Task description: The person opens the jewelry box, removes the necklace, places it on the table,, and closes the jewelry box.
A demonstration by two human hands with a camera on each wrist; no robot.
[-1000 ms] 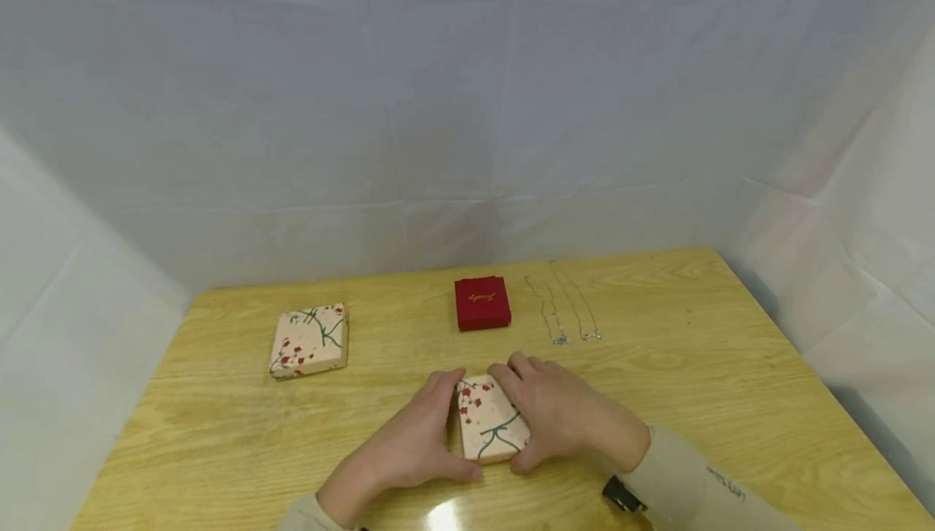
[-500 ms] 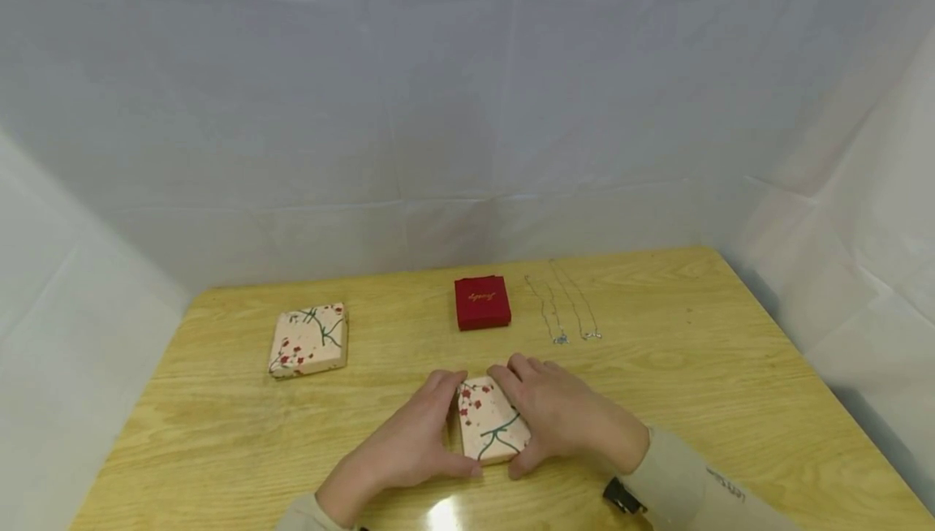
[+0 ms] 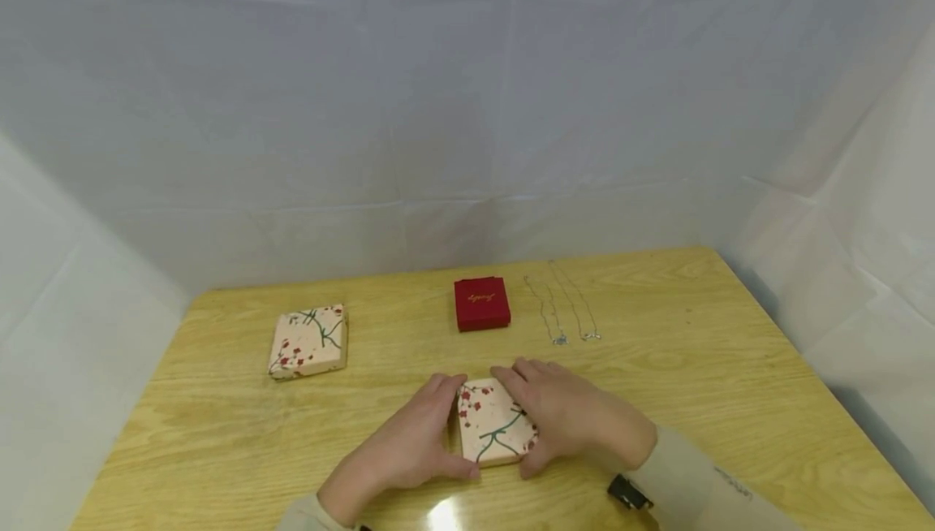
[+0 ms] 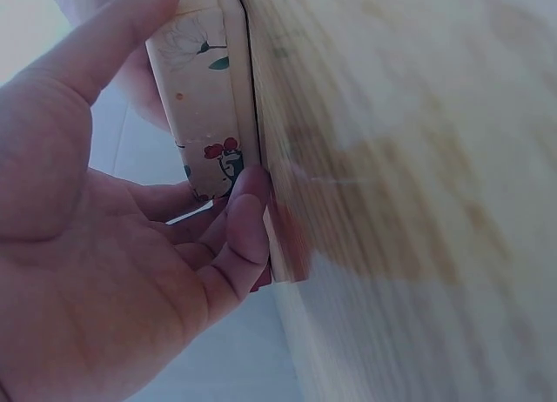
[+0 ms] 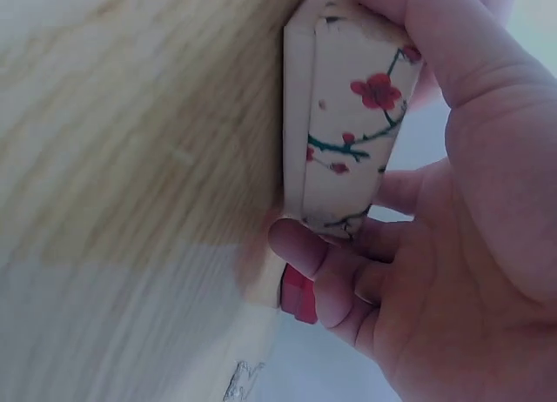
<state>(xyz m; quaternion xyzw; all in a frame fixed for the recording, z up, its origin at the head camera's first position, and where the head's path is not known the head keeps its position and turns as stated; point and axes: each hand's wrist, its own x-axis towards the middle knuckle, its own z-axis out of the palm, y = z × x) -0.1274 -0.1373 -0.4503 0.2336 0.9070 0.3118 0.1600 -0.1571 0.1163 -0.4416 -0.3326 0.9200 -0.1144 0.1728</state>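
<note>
A cream box (image 3: 497, 429) with a red-blossom and green-branch print lies flat on the table at the near middle. My left hand (image 3: 412, 438) holds its left side, thumb at the near corner and fingers at the far one. From the right, my right hand (image 3: 566, 417) grips the box the same way and covers part of its top. In the left wrist view the printed side wall (image 4: 198, 97) shows between thumb and fingers. A thin plain strip runs below the printed cover (image 5: 357, 115) in the right wrist view, close to the tabletop.
A second blossom-printed box (image 3: 309, 342) lies at the left. Beyond the hands sits a small dark red box (image 3: 482, 304) with gold lettering. Two fine necklaces (image 3: 560, 339) with small pendants lie to its right. White cloth (image 3: 438, 109) stands behind the wooden table (image 3: 219, 433).
My right hand has shifted slightly to the right, and more of the box's top shows beside it. The left hand stays almost where it was.
</note>
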